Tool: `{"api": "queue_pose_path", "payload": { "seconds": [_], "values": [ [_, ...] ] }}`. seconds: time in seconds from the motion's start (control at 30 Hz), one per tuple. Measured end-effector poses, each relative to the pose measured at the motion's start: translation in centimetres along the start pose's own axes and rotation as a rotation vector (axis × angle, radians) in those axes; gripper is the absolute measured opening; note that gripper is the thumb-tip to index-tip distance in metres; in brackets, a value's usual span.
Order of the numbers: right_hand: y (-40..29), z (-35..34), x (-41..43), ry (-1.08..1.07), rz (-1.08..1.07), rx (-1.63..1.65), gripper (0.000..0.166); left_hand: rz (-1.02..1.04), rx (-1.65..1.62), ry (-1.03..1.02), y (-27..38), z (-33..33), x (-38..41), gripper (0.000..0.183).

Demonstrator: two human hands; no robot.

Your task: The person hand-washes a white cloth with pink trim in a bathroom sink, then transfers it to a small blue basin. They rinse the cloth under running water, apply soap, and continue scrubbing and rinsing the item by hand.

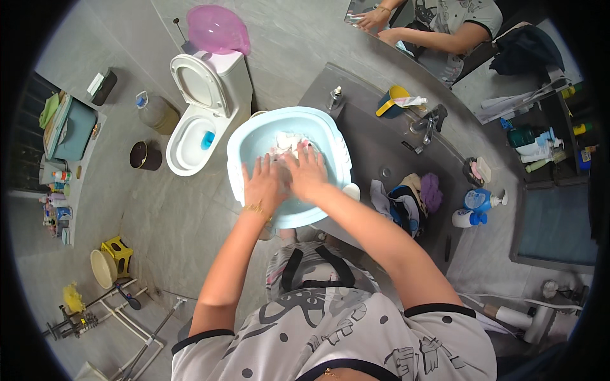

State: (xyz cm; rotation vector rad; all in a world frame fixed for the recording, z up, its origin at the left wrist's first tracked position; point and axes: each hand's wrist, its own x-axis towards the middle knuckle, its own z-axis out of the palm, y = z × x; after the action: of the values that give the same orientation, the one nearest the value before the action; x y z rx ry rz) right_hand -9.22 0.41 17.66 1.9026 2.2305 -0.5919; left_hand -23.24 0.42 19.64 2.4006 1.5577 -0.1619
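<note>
A light-blue plastic basin [291, 113] rests at the edge of the dark grey sink counter in front of me. Inside it lies a wet white and pink cloth [289, 141], partly covered by my fingers. My left hand [265, 186], palm down with fingers spread, is over the left part of the basin; a gold bracelet circles that wrist. Close beside it, my right hand [307, 175] is also palm down, fingers apart, its fingertips at the cloth. Neither hand visibly grips anything. Slight blur and the hands themselves hide where they meet the cloth.
Rumpled clothes [405, 205] and a purple mesh sponge [431, 192] lie in the sink area right of the basin. Beyond stand a faucet [429, 127], a yellow-and-blue cup [395, 102] and a blue pump bottle [478, 200]. A toilet [190, 150] stands at the left.
</note>
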Motion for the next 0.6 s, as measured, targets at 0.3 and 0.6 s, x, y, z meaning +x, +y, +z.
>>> {"api": "queue_pose_path", "payload": {
  "seconds": [0.3,0.6],
  "values": [
    [0.2,-1.2,-3.7,0.144,-0.239,0.211,0.05,-0.375,-1.086,0.411,-4.9,3.5,-3.0,0.067],
    [14.9,-7.6,-11.4,0.78,-0.022,0.351,0.036,-0.57,-1.583,0.064,-4.3,3.5,-2.4,0.046]
  ]
}}
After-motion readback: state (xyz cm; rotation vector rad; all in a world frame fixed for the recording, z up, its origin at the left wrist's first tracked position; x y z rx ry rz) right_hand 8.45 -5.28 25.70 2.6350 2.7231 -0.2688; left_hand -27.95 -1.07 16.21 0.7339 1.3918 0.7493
